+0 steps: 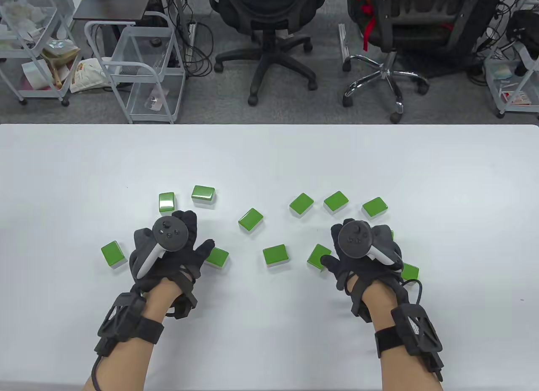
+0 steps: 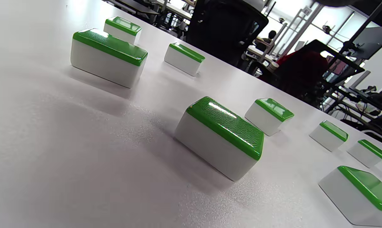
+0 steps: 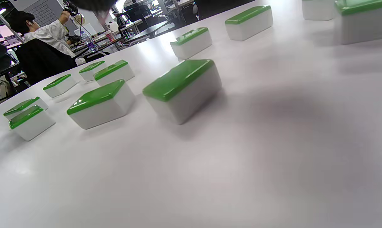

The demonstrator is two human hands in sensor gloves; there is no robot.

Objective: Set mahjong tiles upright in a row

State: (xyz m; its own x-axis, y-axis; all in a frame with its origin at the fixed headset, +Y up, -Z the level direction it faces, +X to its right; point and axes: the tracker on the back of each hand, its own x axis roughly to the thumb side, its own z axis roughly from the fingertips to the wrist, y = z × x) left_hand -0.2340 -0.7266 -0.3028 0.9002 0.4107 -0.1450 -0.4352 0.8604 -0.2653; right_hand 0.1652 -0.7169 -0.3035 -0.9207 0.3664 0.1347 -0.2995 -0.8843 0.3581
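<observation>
white tabletop is scattered with green-backed white mahjong tiles, all laid flat, green up, none stood upright. left hand and right hand are spread palm-down over the near tiles, well apart; nothing is seen gripped.
</observation>
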